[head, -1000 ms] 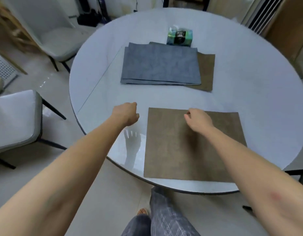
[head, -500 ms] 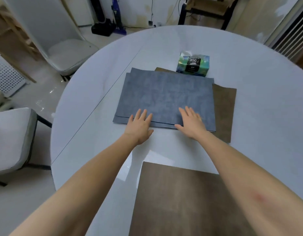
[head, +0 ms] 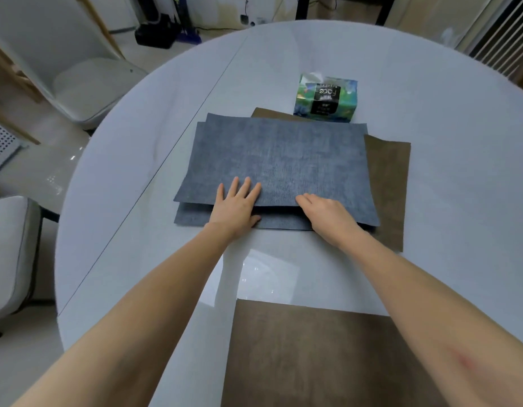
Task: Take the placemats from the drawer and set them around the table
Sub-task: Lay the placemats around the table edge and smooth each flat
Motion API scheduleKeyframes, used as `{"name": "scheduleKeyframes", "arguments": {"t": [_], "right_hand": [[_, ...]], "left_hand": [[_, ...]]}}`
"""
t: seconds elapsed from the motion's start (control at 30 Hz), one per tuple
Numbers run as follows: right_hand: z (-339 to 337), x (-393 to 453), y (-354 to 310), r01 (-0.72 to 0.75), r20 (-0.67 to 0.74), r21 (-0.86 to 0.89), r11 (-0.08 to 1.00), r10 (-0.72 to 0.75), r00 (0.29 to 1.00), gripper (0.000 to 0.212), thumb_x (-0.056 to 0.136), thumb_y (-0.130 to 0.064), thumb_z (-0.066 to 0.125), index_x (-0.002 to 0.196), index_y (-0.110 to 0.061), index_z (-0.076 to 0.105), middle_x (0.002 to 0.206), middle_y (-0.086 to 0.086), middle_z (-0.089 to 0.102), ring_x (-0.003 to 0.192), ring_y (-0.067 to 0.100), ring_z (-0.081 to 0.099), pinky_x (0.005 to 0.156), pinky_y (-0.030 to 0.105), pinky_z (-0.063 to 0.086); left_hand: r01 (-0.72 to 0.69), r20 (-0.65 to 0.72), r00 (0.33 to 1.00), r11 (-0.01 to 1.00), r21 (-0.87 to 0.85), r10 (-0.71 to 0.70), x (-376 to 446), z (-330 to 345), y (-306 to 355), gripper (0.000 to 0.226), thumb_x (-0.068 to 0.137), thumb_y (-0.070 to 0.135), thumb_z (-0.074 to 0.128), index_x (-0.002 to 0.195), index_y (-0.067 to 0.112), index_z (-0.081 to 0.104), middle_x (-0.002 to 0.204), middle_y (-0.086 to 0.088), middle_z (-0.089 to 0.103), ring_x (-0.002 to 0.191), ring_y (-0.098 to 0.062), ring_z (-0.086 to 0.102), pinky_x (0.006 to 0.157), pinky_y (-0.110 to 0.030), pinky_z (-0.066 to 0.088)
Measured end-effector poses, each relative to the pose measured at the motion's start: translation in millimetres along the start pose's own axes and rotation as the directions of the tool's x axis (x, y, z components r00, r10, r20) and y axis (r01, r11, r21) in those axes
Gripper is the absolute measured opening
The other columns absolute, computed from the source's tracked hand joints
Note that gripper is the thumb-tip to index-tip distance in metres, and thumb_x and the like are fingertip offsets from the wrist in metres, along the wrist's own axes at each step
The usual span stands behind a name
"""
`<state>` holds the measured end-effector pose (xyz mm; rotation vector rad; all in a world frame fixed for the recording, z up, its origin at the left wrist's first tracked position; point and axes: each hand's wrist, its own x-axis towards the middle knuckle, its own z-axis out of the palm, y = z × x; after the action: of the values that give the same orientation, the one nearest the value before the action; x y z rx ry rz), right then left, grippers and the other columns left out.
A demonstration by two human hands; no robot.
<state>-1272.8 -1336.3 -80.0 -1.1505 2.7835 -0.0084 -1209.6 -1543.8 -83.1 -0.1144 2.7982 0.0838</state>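
Observation:
A stack of placemats lies in the middle of the round white table (head: 448, 92). The top blue placemat (head: 283, 160) has its near edge lifted off a second blue placemat (head: 192, 217); a brown placemat (head: 388, 186) sticks out under them on the right. My left hand (head: 236, 205) has its fingers flat on top of the raised edge and its thumb beneath. My right hand (head: 327, 214) grips the same edge further right, its fingers partly hidden under the mat. Another brown placemat (head: 313, 356) lies flat at the table's near edge, between my forearms.
A green tissue pack (head: 326, 98) stands just behind the stack. A pale chair (head: 87, 89) stands at the far left of the table and another chair (head: 7, 254) at the near left. Dark items and cables lie on the floor by the back wall.
Both hands left the near brown placemat and reached to the stack. Since half a second ago they have taken the top blue placemat's near edge and lifted it.

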Motion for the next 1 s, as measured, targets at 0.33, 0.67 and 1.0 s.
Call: {"name": "scheduleKeyframes", "arguments": {"t": [0.33,0.67,1.0], "right_hand": [[-29,-112,-18,-0.196,-0.109,0.265,0.944,0.231,0.967,0.037,0.094,-0.005,0.048,0.127,-0.016,0.057,0.121,0.006,0.066,0.105,0.032,0.063,0.082,0.042,0.052],[-91,-283,-44,-0.488,-0.054,0.044,0.872,0.490,0.870,0.045,0.090,0.004,0.043,0.129,-0.018,0.049,0.115,0.009,0.065,0.095,0.033,0.062,0.074,0.042,0.051],[-110,-456,25,-0.684,-0.095,0.002,0.730,0.681,0.726,0.041,0.086,0.006,0.044,0.118,-0.018,0.053,0.102,0.012,0.066,0.087,0.033,0.063,0.068,0.038,0.051]], "left_hand": [[-0.170,-0.132,0.972,0.968,0.184,0.196,-88,-56,23,0.028,0.094,0.003,0.042,0.116,0.016,0.054,0.104,-0.011,0.065,0.093,-0.034,0.064,0.066,-0.036,0.039],[-0.401,-0.170,0.878,0.883,0.246,0.447,-188,-82,119,0.032,0.093,-0.002,0.042,0.119,0.013,0.054,0.110,-0.013,0.065,0.098,-0.033,0.064,0.069,-0.036,0.042],[-0.511,-0.179,0.755,0.737,0.442,0.631,-244,-112,306,0.028,0.098,0.010,0.041,0.121,0.016,0.055,0.114,-0.009,0.065,0.104,-0.030,0.063,0.076,-0.034,0.041]]}}
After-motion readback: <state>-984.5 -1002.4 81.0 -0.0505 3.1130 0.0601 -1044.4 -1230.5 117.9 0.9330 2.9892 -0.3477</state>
